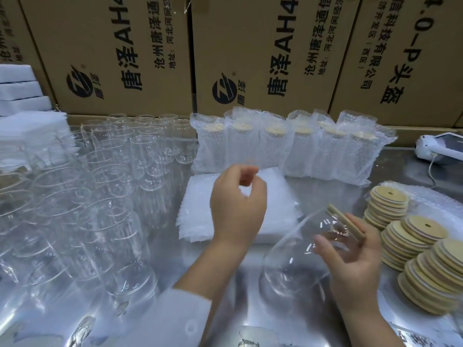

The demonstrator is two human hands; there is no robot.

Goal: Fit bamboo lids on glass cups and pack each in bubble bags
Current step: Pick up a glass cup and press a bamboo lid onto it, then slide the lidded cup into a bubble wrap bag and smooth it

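Cardboard cartons point(120, 53) wall off the back of the steel desk point(400, 169). Bare cups point(112, 196) crowd its left side and a row of bagged cups point(283, 149) stands at the rear. A pile of flat bubble bags point(200, 209) lies in the middle, with stacks of bamboo lids point(413, 249) at the right.

The right hand point(355, 266) has its fingers wrapped round a glass cup point(295, 259). The cup is held tilted, its long axis running from the base at lower left to the mouth at upper right, where a lid point(344, 225) sits.

The bag pile lies left of and beyond the cup, directly under the left hand point(238, 209), which is the nearer hand to it. That hand's fingers curl toward the thumb, but it is too blurred to tell whether they pinch a bag. Nothing stands between cup and bags.
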